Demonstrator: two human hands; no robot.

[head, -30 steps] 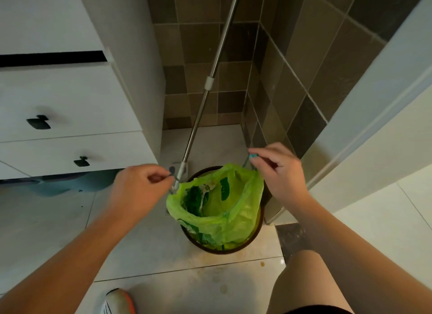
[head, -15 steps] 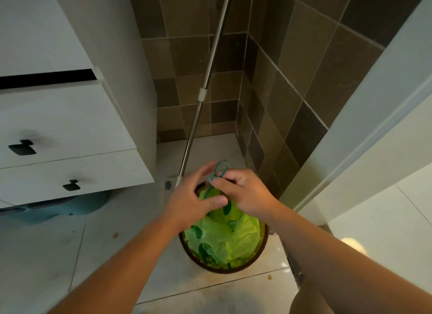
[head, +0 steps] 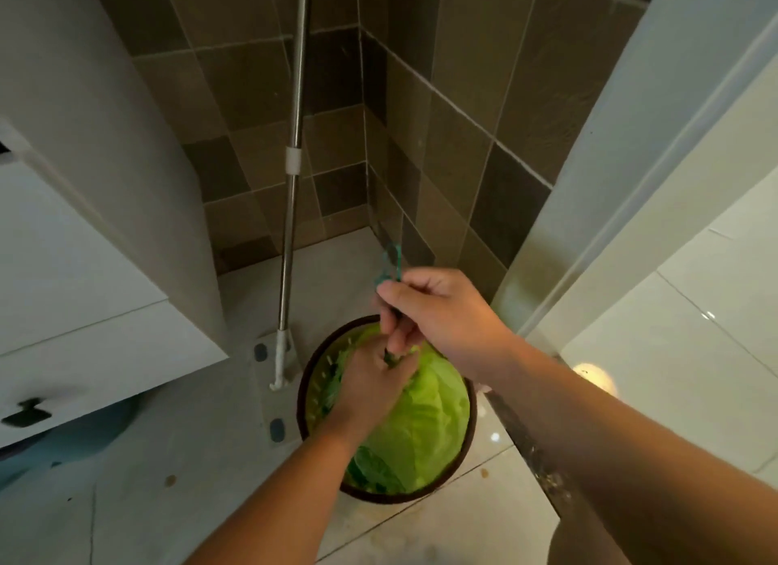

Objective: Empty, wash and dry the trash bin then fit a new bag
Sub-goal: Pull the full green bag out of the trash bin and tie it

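The bin [head: 313, 379] stands on the floor [head: 139, 501] in the tiled corner, just beside the mop [head: 290, 211]. The green bag [head: 425, 430] sits inside it, mouth gathered shut. The right hand [head: 442, 312] pinches the teal drawstring [head: 389, 265] above the bin; the left hand [head: 370, 383] has its fingers curled on the bag's neck (motion blur hides exactly how). The work looks barely begun: the bag is being tied, and lifting out, washing, drying and rebagging remain.
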